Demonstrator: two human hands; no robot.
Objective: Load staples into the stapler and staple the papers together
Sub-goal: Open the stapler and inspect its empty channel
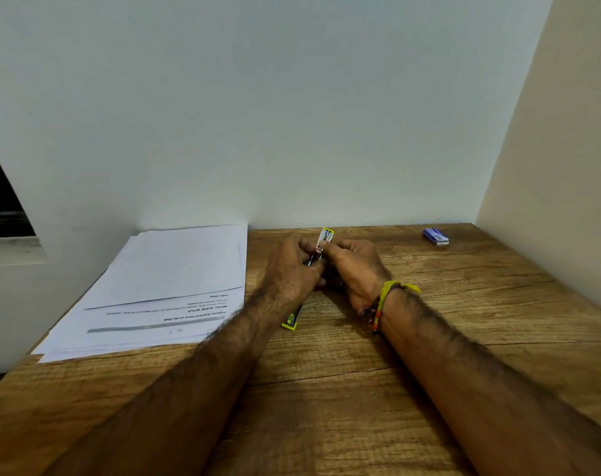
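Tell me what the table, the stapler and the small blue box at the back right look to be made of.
Table: wood or wood-look laminate, matte, with visible grain and plank seams.
Stapler: seemingly metal core, glinting silver between the hands, with a yellow-green, probably plastic, casing.
Small blue box: likely printed cardboard, with sharp edges and a slight sheen.

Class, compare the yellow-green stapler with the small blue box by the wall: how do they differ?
The stapler is yellow-green and long; the blue box is blue-white and short. The stapler is gripped by both hands, left hand and right hand, opened out; the blue box lies untouched, closed, far to the right. Both are at the wooden table.
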